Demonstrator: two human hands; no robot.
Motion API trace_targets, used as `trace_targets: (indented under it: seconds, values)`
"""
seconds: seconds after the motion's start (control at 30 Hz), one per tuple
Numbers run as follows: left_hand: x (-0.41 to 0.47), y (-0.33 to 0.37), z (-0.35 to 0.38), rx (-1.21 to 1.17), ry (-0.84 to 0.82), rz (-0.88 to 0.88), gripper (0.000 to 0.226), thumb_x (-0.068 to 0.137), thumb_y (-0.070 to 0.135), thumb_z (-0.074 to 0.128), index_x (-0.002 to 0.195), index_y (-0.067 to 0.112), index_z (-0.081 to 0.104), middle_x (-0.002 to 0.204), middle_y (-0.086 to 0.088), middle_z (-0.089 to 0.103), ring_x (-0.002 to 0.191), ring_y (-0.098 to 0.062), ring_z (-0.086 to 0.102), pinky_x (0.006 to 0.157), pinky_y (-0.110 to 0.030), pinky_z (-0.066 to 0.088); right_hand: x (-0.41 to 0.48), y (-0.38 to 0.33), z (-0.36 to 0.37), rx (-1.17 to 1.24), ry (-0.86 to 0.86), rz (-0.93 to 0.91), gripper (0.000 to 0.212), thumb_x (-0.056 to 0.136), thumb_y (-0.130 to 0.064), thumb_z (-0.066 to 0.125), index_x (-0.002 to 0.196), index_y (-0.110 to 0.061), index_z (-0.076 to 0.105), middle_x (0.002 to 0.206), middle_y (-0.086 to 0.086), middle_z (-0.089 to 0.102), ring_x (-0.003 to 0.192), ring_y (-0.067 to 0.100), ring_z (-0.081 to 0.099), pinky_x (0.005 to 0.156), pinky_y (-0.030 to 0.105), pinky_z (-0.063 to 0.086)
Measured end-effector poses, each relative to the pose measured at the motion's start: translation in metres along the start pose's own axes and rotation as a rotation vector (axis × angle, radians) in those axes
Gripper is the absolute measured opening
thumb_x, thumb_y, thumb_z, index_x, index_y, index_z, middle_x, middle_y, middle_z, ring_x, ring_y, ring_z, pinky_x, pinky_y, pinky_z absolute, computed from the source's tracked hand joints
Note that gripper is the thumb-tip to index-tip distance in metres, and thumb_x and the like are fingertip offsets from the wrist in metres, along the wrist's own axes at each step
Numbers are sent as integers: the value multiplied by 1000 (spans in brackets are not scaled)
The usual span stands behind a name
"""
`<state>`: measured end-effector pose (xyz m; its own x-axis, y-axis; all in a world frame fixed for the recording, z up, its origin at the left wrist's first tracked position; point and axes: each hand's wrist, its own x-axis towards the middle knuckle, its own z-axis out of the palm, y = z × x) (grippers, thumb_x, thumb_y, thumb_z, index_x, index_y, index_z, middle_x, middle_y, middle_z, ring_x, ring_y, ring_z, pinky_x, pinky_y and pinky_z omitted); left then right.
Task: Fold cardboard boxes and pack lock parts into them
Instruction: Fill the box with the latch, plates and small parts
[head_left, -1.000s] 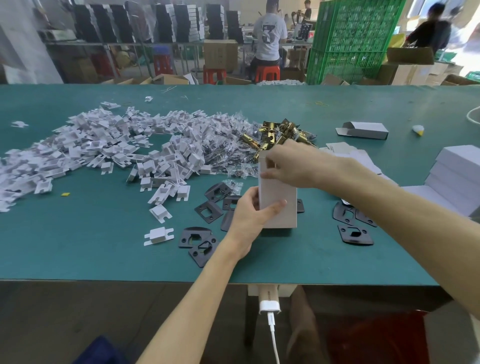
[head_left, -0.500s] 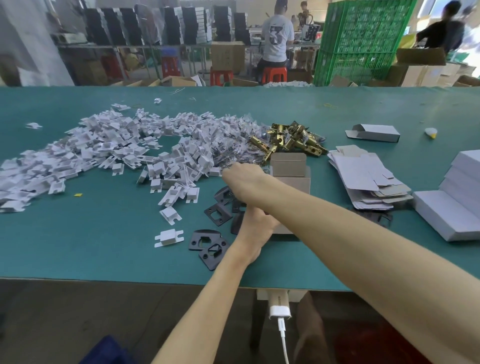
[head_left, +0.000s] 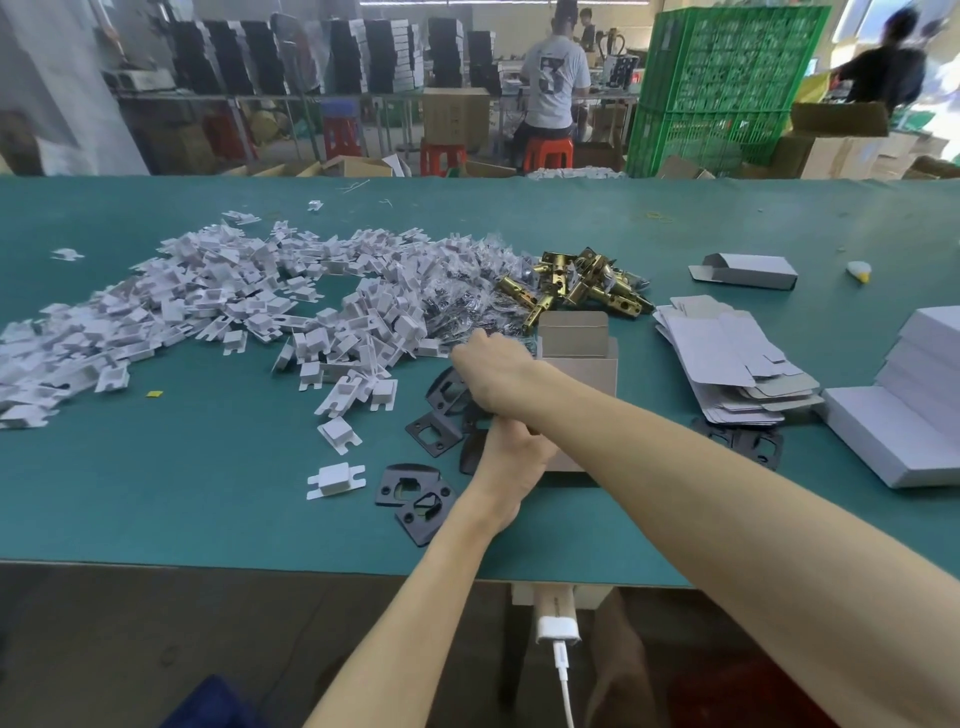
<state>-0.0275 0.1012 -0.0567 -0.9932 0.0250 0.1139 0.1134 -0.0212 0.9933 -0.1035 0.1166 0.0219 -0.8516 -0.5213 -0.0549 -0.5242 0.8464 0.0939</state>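
An open cardboard box (head_left: 582, 364) stands upright on the green table (head_left: 208, 499), its top flap raised. My left hand (head_left: 511, 457) grips the box low on its near side. My right arm crosses over the left, and my right hand (head_left: 491, 369) rests knuckles-up on the edge of a heap of small clear screw bags (head_left: 467, 306); its fingers are hidden. Black strike plates (head_left: 410, 493) lie just left of the box. Brass latch bolts (head_left: 576, 286) are piled behind it. A wide spread of white plastic inserts (head_left: 208, 312) covers the left of the table.
Flat box blanks (head_left: 727, 364) are stacked right of the box, with more black plates (head_left: 753, 447) in front of them. Finished white boxes (head_left: 914, 405) sit at the far right. One folded box (head_left: 748, 270) lies further back. A white charger (head_left: 557, 629) hangs under the table's near edge.
My right hand left the top of the box and swung left across my left arm to the bag heap. The box's flap now stands up. My left hand kept its hold.
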Motion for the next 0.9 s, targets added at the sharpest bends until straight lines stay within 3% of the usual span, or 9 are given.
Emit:
trace_targets:
  seconds: [0.1, 0.2, 0.27, 0.33, 0.4, 0.5, 0.57, 0.7, 0.9]
  values:
    - [1, -2, -2, 6, 10, 6, 44, 90, 15, 74, 130, 13, 58, 123, 7, 69, 113, -6, 63, 100, -32, 53, -7, 1, -12, 32, 119, -16, 28, 87, 14, 47, 70, -8, 42, 75, 6, 46, 71, 27, 51, 58, 36, 44]
    - [3, -5, -2, -38, 0, -33, 43, 87, 15, 84, 124, 19, 63, 117, 12, 75, 109, 2, 67, 85, -13, 52, -17, 14, -32, 200, 207, 18, 32, 94, 9, 52, 68, -7, 46, 75, 7, 58, 66, 24, 59, 55, 34, 54]
    - [3, -4, -1, -101, 4, -68, 42, 85, 17, 86, 120, 18, 63, 109, 9, 78, 102, -5, 72, 79, -17, 56, -26, 29, -47, 339, 279, 42, 20, 98, 1, 57, 78, -1, 59, 87, 9, 66, 70, 21, 65, 63, 33, 58]
    - [3, -4, 0, -135, 7, -76, 43, 83, 20, 87, 119, 18, 63, 109, 6, 78, 101, -10, 74, 80, -22, 59, -36, 47, -63, 426, 388, 47, 7, 97, -2, 59, 92, -3, 63, 93, 7, 66, 78, 22, 64, 70, 31, 53]
    - [2, -3, 0, -163, 0, -75, 49, 80, 24, 88, 121, 17, 62, 111, 5, 78, 103, -12, 74, 82, -24, 59, -49, 67, -75, 483, 449, 47, 12, 96, -1, 60, 103, -10, 62, 92, 4, 65, 81, 22, 64, 70, 28, 49]
    - [2, -2, 1, -175, -5, -69, 53, 76, 28, 88, 122, 17, 62, 112, 6, 78, 104, -11, 74, 82, -24, 60, -68, 93, -78, 553, 424, 37, 22, 94, -5, 66, 112, -16, 64, 83, 2, 70, 70, 13, 70, 60, 15, 49]
    - [2, -2, 1, -178, -5, -66, 56, 74, 30, 89, 122, 17, 62, 114, 3, 78, 105, -13, 74, 83, -26, 60, -78, 104, -72, 522, 396, 50, 22, 93, -7, 66, 109, -21, 70, 78, 2, 71, 68, 15, 70, 59, 11, 46]
    - [2, -3, 0, -166, -10, -65, 62, 73, 32, 89, 125, 16, 62, 117, 0, 76, 109, -17, 72, 88, -31, 61, -88, 115, -52, 483, 342, 63, 14, 93, -15, 71, 102, -24, 75, 87, 6, 71, 82, 22, 66, 80, 30, 52]
    - [2, -3, 0, -158, -4, -58, 64, 71, 34, 88, 126, 14, 61, 119, -3, 75, 109, -19, 72, 87, -31, 61, -88, 113, -44, 389, 334, 16, 18, 91, -7, 66, 95, -20, 77, 82, -2, 69, 82, 19, 65, 82, 31, 53]
